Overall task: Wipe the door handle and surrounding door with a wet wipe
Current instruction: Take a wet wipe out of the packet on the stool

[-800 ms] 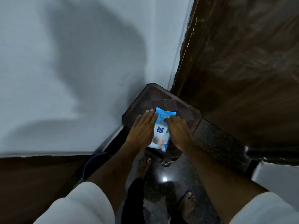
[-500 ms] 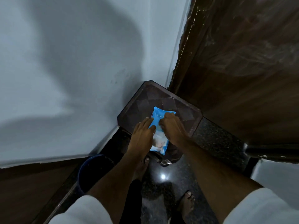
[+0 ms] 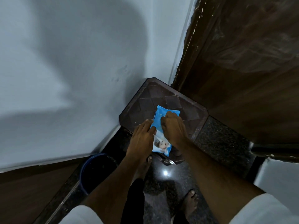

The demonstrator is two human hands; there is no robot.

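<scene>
Wet wipe pack (image 3: 159, 138) lies on small dark stool surface (image 3: 140, 102) in corner beside door (image 3: 242, 78). Left hand (image 3: 142, 136) flat, pinning pack; right hand (image 3: 174, 126) fingers curled at its top flap. Opening step, likely. Next: peel flap, draw one wipe. Handle unseen.

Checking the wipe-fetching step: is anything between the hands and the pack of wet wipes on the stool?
Nothing visible. The blue wipes pack lies on the dark stool. The left hand presses its left edge and the right hand is curled on its top. No wipe is visibly out yet.
</scene>
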